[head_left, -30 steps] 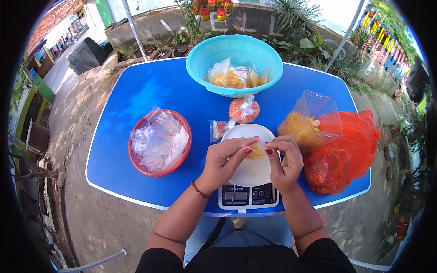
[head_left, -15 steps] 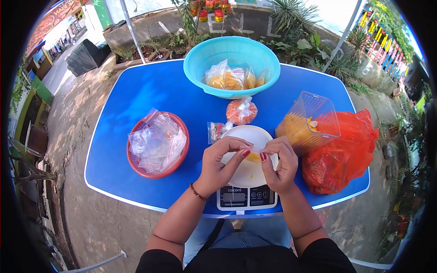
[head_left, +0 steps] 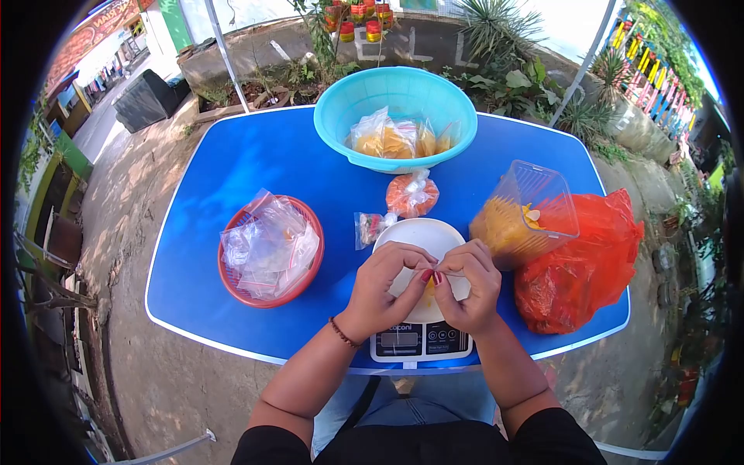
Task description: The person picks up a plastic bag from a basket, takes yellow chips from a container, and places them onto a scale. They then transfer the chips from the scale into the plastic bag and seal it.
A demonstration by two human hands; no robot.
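Observation:
My left hand (head_left: 385, 291) and my right hand (head_left: 466, 291) meet over the white plate (head_left: 422, 231) on the digital scale (head_left: 421, 341). Both pinch the top edge of a small clear plastic bag (head_left: 431, 285) with yellow snack pieces inside; the fingertips touch at its middle and hide most of it. Just beyond the plate lie a small packet (head_left: 369, 227) with red and white contents and a tied bag of orange snacks (head_left: 412, 194).
A red basket (head_left: 309, 262) of empty clear bags sits at the left of the blue table (head_left: 256, 155). A turquoise bowl (head_left: 341, 101) of filled bags stands at the back. A tilted clear container (head_left: 542, 198) of yellow chips leans on a red plastic bag (head_left: 585, 267) at the right.
Both hands have drawn together and moved slightly down toward me; the fingertips that were apart along the bag's top edge now touch at its middle.

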